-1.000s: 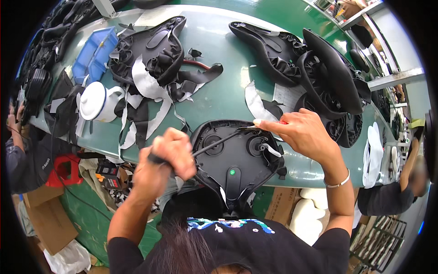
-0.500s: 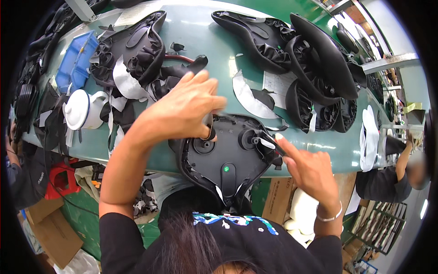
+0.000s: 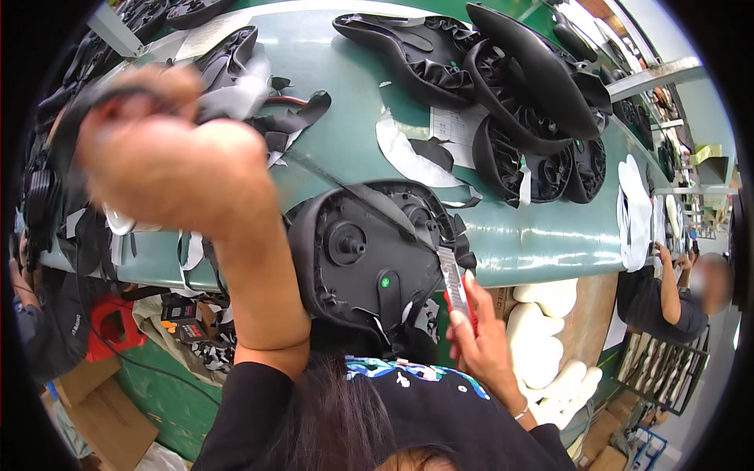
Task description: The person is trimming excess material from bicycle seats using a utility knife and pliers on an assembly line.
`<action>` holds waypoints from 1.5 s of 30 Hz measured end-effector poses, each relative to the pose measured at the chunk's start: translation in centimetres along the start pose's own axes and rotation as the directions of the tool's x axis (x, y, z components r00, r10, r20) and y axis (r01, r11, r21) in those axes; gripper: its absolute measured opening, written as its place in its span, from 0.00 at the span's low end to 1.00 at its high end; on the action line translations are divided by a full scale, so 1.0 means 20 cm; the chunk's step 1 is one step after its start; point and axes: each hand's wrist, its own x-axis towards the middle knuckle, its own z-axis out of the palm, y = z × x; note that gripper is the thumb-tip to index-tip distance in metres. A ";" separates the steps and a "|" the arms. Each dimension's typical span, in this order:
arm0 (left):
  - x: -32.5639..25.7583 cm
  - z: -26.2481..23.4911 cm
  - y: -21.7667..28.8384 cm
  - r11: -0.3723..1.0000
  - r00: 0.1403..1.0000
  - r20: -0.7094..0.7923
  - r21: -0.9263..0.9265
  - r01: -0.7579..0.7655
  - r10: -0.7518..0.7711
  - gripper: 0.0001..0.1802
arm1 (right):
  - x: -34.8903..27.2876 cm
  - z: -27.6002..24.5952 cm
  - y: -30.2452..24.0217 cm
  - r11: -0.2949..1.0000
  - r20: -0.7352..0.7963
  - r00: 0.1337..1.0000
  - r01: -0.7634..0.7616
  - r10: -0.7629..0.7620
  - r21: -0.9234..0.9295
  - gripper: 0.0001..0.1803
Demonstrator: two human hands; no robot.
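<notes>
A black seat (image 3: pixel 334 286) lies underside up at the table's front edge, showing its plastic base with two round posts. My right hand (image 3: pixel 485 345) is shut on the red handle of a snap-off utility knife (image 3: pixel 453 282), whose segmented blade reaches the seat's right rim. From near the blade tip, a strip of black cover material (image 3: pixel 373 206) stretches taut toward the upper left. My left hand (image 3: pixel 169 161), smeared by motion, is closed around black material at the far left, seemingly that strip's other end. It hides part of another seat (image 3: pixel 228 59).
More black seats (image 3: pixel 542 78) are stacked at the back right beside white scraps (image 3: pixel 408 157). White pieces (image 3: pixel 633 212) lie at the table's right end. Below the table are pale foam shapes (image 3: pixel 542 337) and cartons (image 3: pixel 102 408). Another person (image 3: pixel 667 306) works at the right.
My left hand has swept from above the seat to the far upper left, drawing out the black strip. The right hand has moved lower and left, and the knife's blade now shows.
</notes>
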 end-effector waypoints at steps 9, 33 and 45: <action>-0.10 -0.28 -0.23 0.775 0.122 0.847 0.525 -0.353 -0.518 0.20 | 0.13 -0.10 0.10 0.965 -0.411 0.912 0.104 0.005 0.243 0.25; -0.22 -0.37 -0.29 0.252 -0.072 0.529 0.515 0.819 -0.846 0.26 | 0.33 -0.09 -0.02 0.908 0.135 0.974 0.114 -0.182 0.403 0.15; -0.08 -0.27 -0.24 0.425 -0.088 0.461 0.865 0.267 -0.883 0.25 | 0.62 -0.25 -0.11 0.259 0.402 0.578 0.746 -0.710 -0.614 0.33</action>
